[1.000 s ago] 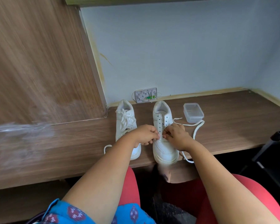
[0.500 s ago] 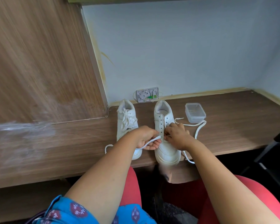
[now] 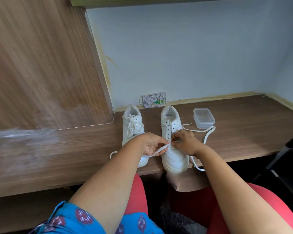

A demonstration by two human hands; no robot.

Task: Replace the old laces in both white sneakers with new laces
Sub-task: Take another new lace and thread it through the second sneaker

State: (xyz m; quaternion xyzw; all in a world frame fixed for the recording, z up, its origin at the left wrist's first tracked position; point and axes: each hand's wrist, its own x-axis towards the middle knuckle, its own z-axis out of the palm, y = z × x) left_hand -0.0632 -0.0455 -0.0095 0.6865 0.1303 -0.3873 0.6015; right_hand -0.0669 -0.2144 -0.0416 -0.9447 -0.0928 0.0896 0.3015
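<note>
The right sneaker (image 3: 173, 146) sits at the front edge of the worktop (image 3: 243, 132), with its toe sticking out a little past that edge. The left hand (image 3: 150, 143) has its grip closed on a flat white lace (image 3: 159, 150), pinching it just beside the lowest holes of the shoe. The right hand (image 3: 184, 142) has curled fingers pressed on the same spot, and it looks like it pinches the lace too, but the fingertips hide the exact hold. The lace could slip out of the hole if the left hand pulls too hard, because most of it seems not yet threaded. It could also go in twisted, since it is flat and bends easily. The shoe could slide off the front edge if a pull tugs it forward, because nothing holds it down. The right sneaker is white, with two rows of open holes and no lace higher up. The long end of the lace trails on the worktop to the right, near a clear plastic box (image 3: 204, 118). The left sneaker (image 3: 134, 130) stands just beside it, closer to the left, and it has a loose lace in it.
</note>
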